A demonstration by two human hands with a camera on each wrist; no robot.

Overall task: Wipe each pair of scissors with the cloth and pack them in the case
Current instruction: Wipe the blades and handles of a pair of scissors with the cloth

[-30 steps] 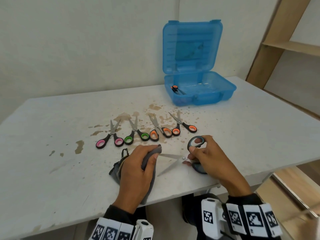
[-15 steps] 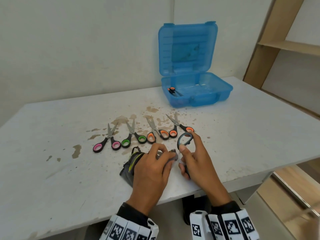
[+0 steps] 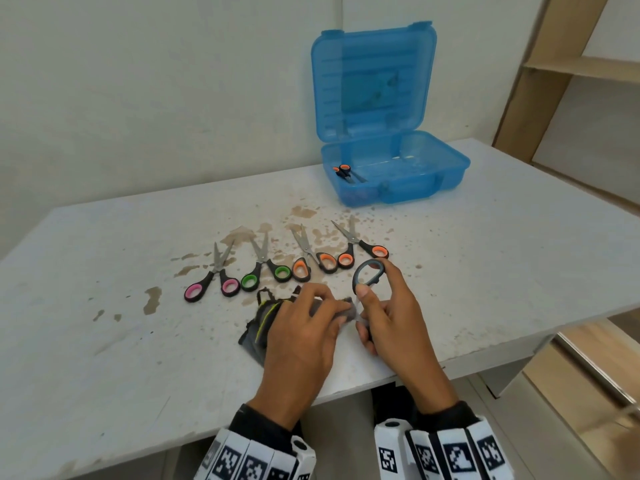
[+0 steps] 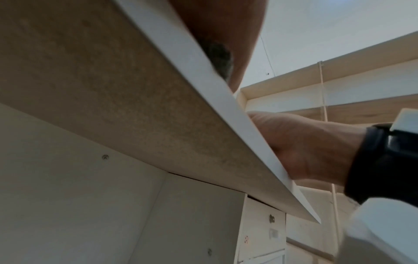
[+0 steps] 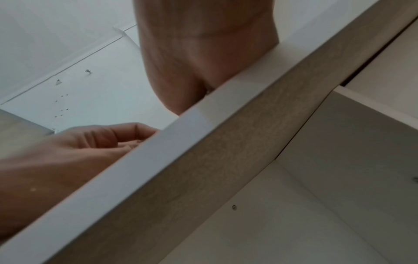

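My left hand (image 3: 304,337) bunches the soft grey cloth (image 3: 263,323) around the blades; my right hand (image 3: 391,317) pinches the grey-handled scissors (image 3: 369,275) by their oval loop, over the stained white surface (image 3: 104,341). The translucent blue plastic case (image 3: 391,181) lies open beyond.

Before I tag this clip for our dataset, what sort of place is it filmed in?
Probably a plain indoor workroom or staging room, not a kitchen or shop: a stained white table pushed against a bare white wall, with light wooden shelving at the right. Nothing marks it more precisely.
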